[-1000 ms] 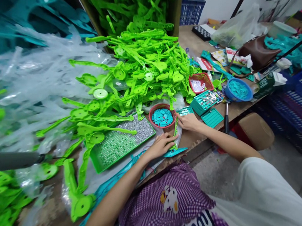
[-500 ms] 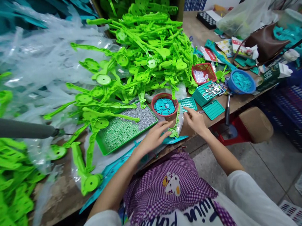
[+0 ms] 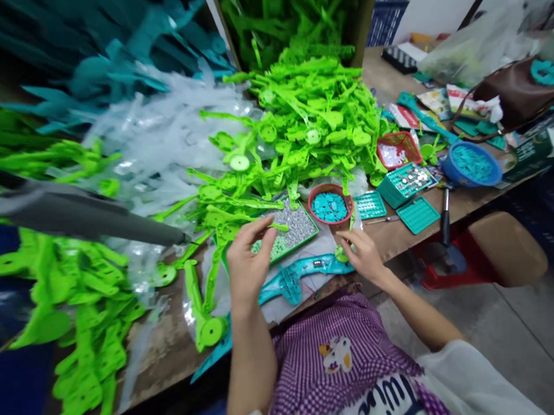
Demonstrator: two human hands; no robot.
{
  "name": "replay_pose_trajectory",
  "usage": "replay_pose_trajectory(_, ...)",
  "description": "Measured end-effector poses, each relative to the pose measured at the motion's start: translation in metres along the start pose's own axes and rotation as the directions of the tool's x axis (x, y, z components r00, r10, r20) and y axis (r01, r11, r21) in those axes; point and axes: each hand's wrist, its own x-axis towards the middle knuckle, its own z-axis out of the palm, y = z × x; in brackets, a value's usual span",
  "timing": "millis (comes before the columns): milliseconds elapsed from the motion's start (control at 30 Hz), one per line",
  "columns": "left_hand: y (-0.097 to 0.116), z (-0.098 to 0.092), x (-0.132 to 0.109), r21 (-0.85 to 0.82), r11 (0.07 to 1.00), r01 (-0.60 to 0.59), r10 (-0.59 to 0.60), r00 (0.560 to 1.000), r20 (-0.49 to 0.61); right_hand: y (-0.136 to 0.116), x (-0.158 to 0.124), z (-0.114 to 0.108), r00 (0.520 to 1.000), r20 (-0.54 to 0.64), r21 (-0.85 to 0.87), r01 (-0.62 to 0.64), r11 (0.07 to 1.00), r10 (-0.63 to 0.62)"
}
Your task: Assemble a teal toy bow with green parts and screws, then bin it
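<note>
My left hand is raised over the green tray of small silver pieces, fingers curled in a pinch; what they hold is too small to make out. My right hand rests near the table's front edge, fingers closed on a green plastic piece. Between the hands lies a teal plastic part. A small red basket of teal bits stands just beyond my right hand.
A big heap of green plastic parts fills the table's middle. More green parts lie at the left beside clear bags. Teal trays, a blue bowl and a brown bag sit at the right. A stool stands below.
My left hand has lifted from the table edge to above the silver-piece tray. My right hand has drawn back toward the front edge. The teal part now lies uncovered between them.
</note>
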Motion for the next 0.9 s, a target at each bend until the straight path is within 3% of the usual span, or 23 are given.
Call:
replay_pose_trajectory(100,0.011,0.016,0.025,-0.037,0.996,-0.079,0.079,0.997,0.001,-0.006,0.008,0.002,0.998,-0.022,0.005,0.066,0.998,-0.066)
replay_pose_trajectory(167,0.007,0.018,0.021,0.006,0.991,-0.134,0.133,0.991,0.017,-0.007,0.013,-0.002,0.995,-0.056,0.013,0.088,0.996,-0.087)
replay_pose_trajectory(267,-0.017,0.004,-0.010,0.128,0.971,-0.202,0.183,0.972,0.151,-0.001,0.025,-0.016,0.991,-0.109,0.008,0.082,0.997,-0.081)
replay_pose_trajectory(367,-0.045,-0.023,-0.053,0.241,0.946,-0.219,0.162,0.959,0.234,0.005,0.040,-0.035,0.989,-0.134,0.008,0.058,0.998,-0.057)
replay_pose_trajectory(467,-0.061,-0.051,-0.085,0.313,0.929,-0.200,0.144,0.971,0.193,-0.001,0.059,-0.050,0.992,-0.123,0.065,0.048,0.997,-0.040)
replay_pose_trajectory(533,-0.064,-0.060,-0.096,0.348,0.922,-0.172,0.135,0.982,0.129,-0.014,0.078,-0.054,0.988,-0.143,0.114,0.075,0.991,-0.058)
replay_pose_trajectory(633,-0.058,-0.055,-0.097,0.373,0.918,-0.136,0.136,0.990,0.026,-0.030,0.123,-0.046,0.975,-0.150,0.141,0.187,0.972,-0.166)
replay_pose_trajectory(700,-0.052,-0.047,-0.095,0.370,0.918,-0.142,0.164,0.986,-0.028,-0.030,0.163,-0.035,0.969,-0.054,0.088,0.245,0.966,-0.241)
replay_pose_trajectory(800,-0.048,-0.041,-0.095,0.371,0.913,-0.169,0.212,0.974,-0.080,-0.017,0.227,-0.022,0.985,0.071,-0.107,0.164,0.981,-0.157)
replay_pose_trajectory(900,-0.055,-0.045,-0.097,0.365,0.918,-0.158,0.203,0.975,-0.087,-0.005,0.290,-0.018,0.984,0.070,-0.191,0.175,0.966,-0.165)
